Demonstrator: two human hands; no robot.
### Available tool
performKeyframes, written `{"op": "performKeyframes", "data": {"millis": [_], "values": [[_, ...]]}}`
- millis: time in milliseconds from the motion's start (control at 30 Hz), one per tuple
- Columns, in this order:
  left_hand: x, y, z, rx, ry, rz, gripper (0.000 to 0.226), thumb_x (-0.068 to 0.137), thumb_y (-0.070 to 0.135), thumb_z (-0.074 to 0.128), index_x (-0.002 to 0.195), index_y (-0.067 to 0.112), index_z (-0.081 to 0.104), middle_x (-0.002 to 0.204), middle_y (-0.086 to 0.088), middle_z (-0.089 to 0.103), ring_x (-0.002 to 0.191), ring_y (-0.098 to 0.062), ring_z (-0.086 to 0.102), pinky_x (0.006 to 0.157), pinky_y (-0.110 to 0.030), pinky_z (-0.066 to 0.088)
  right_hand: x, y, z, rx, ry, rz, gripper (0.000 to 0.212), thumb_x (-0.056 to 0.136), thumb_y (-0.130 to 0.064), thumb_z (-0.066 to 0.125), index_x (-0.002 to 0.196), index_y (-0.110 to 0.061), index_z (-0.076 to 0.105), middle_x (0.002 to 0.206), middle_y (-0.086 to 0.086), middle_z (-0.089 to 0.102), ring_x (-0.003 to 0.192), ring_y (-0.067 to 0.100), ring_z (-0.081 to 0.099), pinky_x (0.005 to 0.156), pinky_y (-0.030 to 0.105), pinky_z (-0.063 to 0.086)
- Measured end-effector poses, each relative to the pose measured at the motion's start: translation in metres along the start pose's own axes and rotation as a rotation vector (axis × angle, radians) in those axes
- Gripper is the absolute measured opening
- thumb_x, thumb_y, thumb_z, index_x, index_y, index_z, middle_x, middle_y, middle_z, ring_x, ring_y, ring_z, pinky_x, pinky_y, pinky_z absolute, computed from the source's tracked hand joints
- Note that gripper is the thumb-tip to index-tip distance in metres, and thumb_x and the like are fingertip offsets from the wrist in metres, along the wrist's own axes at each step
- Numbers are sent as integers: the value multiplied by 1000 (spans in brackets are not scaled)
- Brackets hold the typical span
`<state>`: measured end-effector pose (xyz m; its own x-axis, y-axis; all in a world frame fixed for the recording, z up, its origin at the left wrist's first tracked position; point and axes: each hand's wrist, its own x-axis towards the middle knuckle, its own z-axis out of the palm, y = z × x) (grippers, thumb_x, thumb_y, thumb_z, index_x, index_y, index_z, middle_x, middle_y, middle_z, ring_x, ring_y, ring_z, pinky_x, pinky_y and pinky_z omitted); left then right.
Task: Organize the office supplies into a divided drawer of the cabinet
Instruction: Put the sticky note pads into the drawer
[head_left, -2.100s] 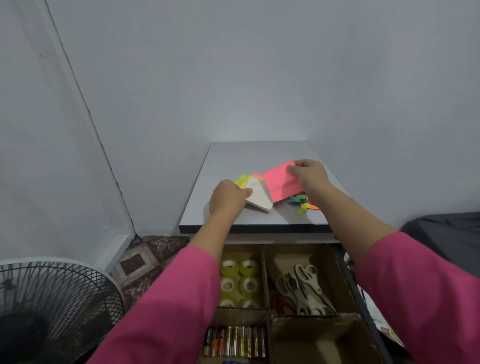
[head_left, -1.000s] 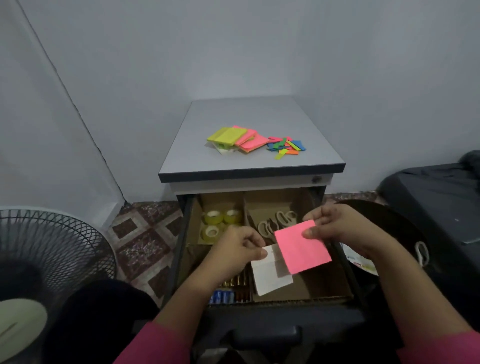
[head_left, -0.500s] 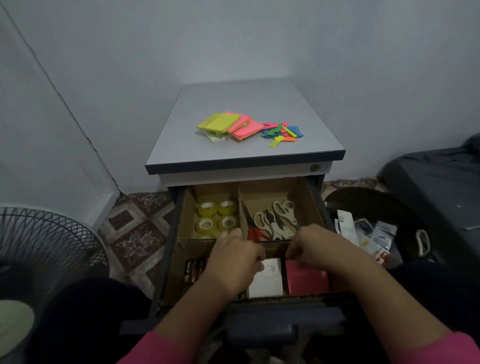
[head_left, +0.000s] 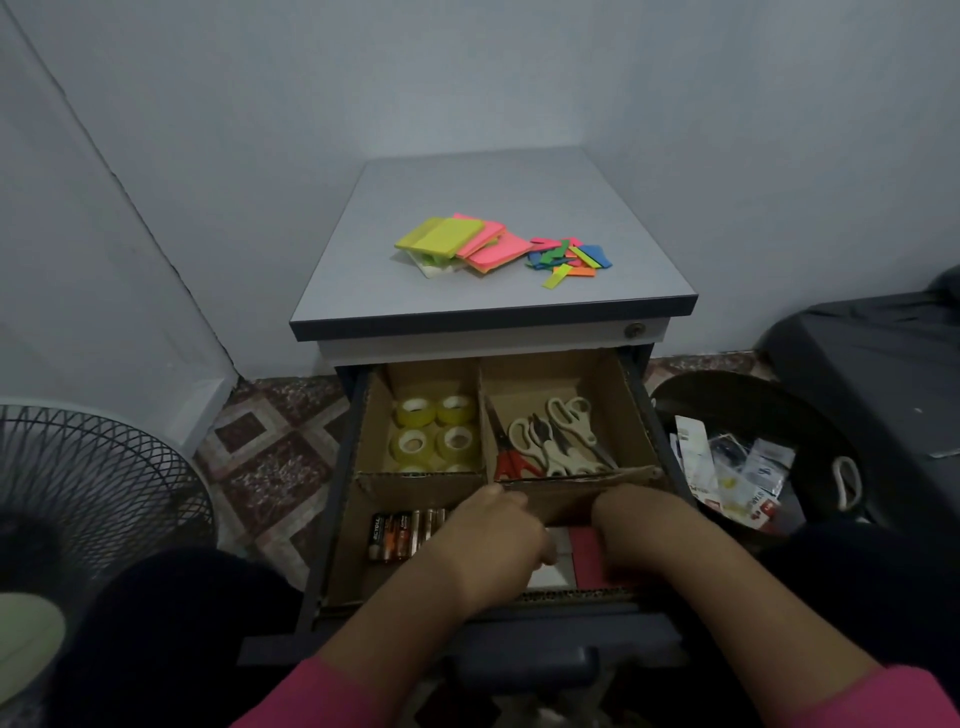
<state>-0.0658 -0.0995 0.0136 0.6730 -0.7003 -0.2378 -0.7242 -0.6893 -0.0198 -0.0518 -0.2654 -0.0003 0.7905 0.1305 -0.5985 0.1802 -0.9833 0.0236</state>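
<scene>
The cabinet's top drawer (head_left: 358, 467) is pulled out, split by cardboard dividers. Both hands are down in its front right compartment. My left hand (head_left: 493, 540) curls its fingers over a white sticky-note pad (head_left: 551, 574). Beside it, my right hand (head_left: 644, 530) curls over a pink sticky-note pad (head_left: 587, 561); most of both pads is hidden under the hands. Tape rolls (head_left: 434, 431) fill the back left compartment, scissors (head_left: 556, 441) the back right, batteries (head_left: 400, 535) the front left. On the cabinet top (head_left: 493, 192) lie yellow and pink note pads (head_left: 457, 241) and small coloured flags (head_left: 569, 260).
A black wire fan (head_left: 88, 493) stands on the floor at the left. A dark round basket (head_left: 737, 467) with packets in it sits right of the drawer, with a dark bulky object (head_left: 883, 364) behind it. Walls close in behind and left of the cabinet.
Both hands lifted the white and pink pads off the cabinet top, carried them down and lowered them into the front right compartment; now the hands sit lower and cover the pads more.
</scene>
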Motion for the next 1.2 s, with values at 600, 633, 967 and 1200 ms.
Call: {"op": "performKeyframes", "data": {"millis": [600, 633, 967, 1200], "values": [[28, 13, 6, 283, -371, -106, 39, 101, 41, 39, 137, 31, 49, 138, -2, 49, 128, -24, 37, 108, -36, 18, 21, -4, 15, -77, -132, 48, 39, 98, -15, 44, 135, -5, 50, 140, 14, 49, 127, 31, 48, 105, 45, 41], [28, 13, 6, 288, -369, -95, 39, 101, 39, 39, 138, 32, 49, 138, -2, 49, 127, -25, 37, 108, -36, 18, 21, -4, 15, -71, -131, 47, 39, 97, -15, 44, 135, -5, 50, 140, 14, 49, 126, 31, 48, 104, 44, 41], [27, 11, 8, 289, -347, -79, 38, 101, 39, 40, 136, 32, 51, 137, -2, 50, 127, -25, 38, 108, -36, 18, 25, -4, 15, -50, -158, 77, 40, 96, -16, 49, 135, -6, 50, 141, 14, 48, 127, 30, 47, 104, 45, 42], [24, 10, 8, 271, -287, -61, 35, 101, 33, 40, 134, 32, 53, 131, -3, 53, 121, -24, 42, 105, -35, 22, 22, -4, 14, -20, -144, 57, 41, 95, -18, 51, 134, -6, 51, 139, 14, 50, 126, 30, 49, 104, 42, 42]]}}
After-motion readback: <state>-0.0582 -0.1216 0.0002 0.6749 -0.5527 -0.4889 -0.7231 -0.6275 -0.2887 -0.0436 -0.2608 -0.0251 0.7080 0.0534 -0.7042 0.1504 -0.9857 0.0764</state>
